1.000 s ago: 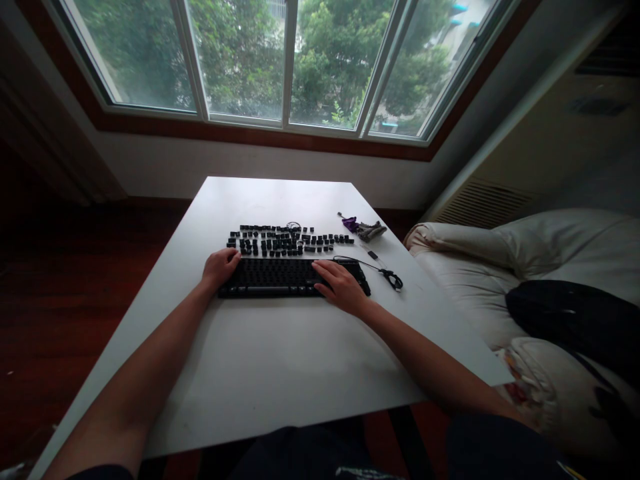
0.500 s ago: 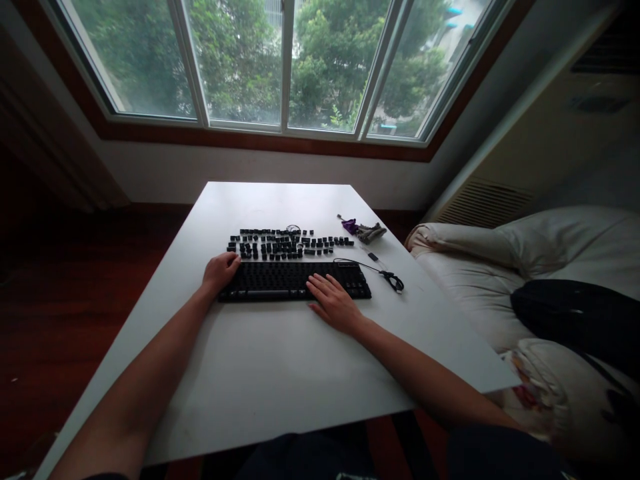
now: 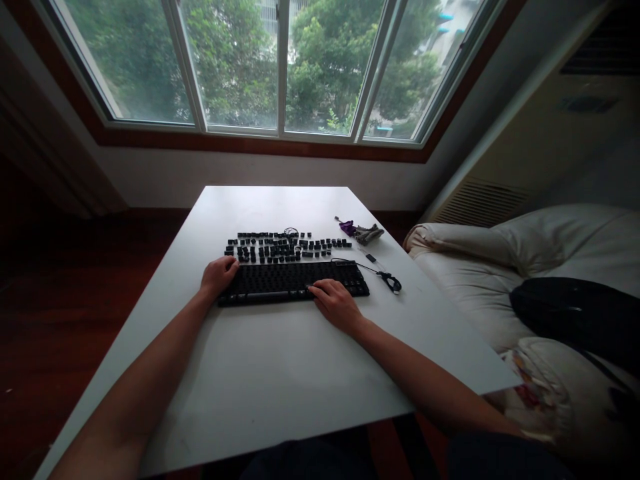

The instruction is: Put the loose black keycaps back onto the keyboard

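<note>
A black keyboard (image 3: 273, 280) lies flat on the white table, many of its keycaps off it. My left hand (image 3: 219, 276) is closed at the keyboard's left end, thumb and fingers against its edge. Over the front right part of the keyboard, my right hand (image 3: 336, 301) has its fingers drawn together, fingertips down at the front row. Whatever may be between those fingertips is too small to tell. Behind the keyboard, loose black keycaps (image 3: 280, 251) lie in uneven rows.
A bundled black cable (image 3: 390, 281) lies right of the keyboard. Farther back rest a purple cloth item (image 3: 347, 228) and a grey crumpled cloth (image 3: 368, 234). A pale sofa (image 3: 465, 267) with a dark bag (image 3: 575, 320) stands right of the white table (image 3: 240, 387).
My right hand's fingers were spread flat over the keyboard and have now drawn together at its front row. My left hand stays at the left end. The view has shifted slightly.
</note>
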`<state>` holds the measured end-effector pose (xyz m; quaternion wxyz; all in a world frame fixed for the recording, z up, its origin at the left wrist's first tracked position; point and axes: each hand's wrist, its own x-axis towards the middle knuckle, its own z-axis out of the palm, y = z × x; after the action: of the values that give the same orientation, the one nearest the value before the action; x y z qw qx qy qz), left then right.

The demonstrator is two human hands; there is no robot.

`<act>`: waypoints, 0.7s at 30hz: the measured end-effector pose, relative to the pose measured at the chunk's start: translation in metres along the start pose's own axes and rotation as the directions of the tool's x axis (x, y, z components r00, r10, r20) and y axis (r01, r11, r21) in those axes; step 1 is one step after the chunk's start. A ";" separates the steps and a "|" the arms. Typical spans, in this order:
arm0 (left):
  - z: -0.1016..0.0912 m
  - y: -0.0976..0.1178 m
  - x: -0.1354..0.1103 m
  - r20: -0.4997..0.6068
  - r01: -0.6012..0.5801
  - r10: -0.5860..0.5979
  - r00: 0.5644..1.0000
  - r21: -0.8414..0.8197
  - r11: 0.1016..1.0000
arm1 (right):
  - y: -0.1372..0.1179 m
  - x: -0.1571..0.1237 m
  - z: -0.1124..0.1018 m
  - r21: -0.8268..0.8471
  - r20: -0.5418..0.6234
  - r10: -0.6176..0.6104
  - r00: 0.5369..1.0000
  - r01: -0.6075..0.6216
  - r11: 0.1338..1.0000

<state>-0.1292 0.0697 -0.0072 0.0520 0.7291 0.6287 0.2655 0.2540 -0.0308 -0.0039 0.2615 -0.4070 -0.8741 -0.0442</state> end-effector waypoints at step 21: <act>0.004 0.001 0.003 0.009 -0.026 0.027 1.000 -0.049 0.998 | 0.020 0.001 -0.014 0.110 -0.078 0.124 0.989 -0.115 0.987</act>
<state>-0.1258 0.0733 -0.0093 0.0694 0.7372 0.6120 0.2779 0.2738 -0.0206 0.0061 0.3214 -0.4421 -0.8374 0.0002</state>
